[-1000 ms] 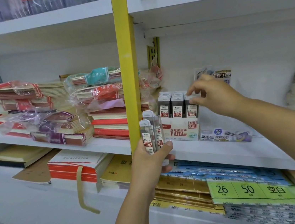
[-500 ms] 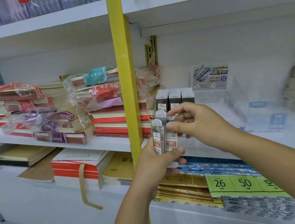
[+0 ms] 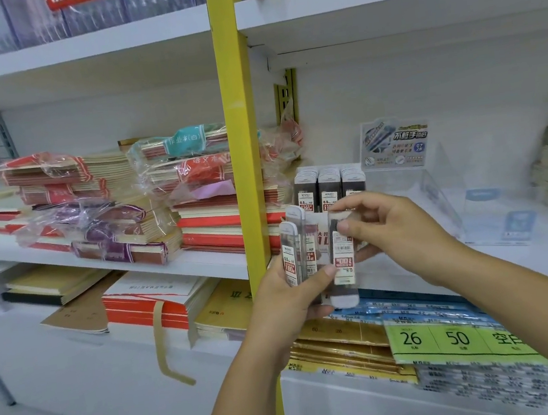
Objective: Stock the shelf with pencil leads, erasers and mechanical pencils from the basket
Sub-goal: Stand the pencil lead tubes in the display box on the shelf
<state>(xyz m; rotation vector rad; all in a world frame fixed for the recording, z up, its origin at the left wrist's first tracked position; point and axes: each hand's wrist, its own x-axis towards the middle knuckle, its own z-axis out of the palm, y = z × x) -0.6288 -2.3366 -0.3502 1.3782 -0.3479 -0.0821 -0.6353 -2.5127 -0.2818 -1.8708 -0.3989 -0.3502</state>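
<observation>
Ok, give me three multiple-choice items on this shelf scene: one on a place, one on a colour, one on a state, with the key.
1. Where does the display box of lead cases stand?
A. on the floor
B. on the shelf right of the post
C. on the top shelf

2. What colour is the post?
A. yellow
B. blue
C. black

3. What is the right hand doing?
A. resting flat on the shelf
B. hanging empty
C. pinching one lead case by the cases in the left hand

Key: 1 B, the box sits behind the hands on the shelf, right of the post. 2 A, the upright between the bays is bright yellow. 3 C, its thumb and fingers close on one case turned upside down, while the left hand grips the other cases upright.
</observation>
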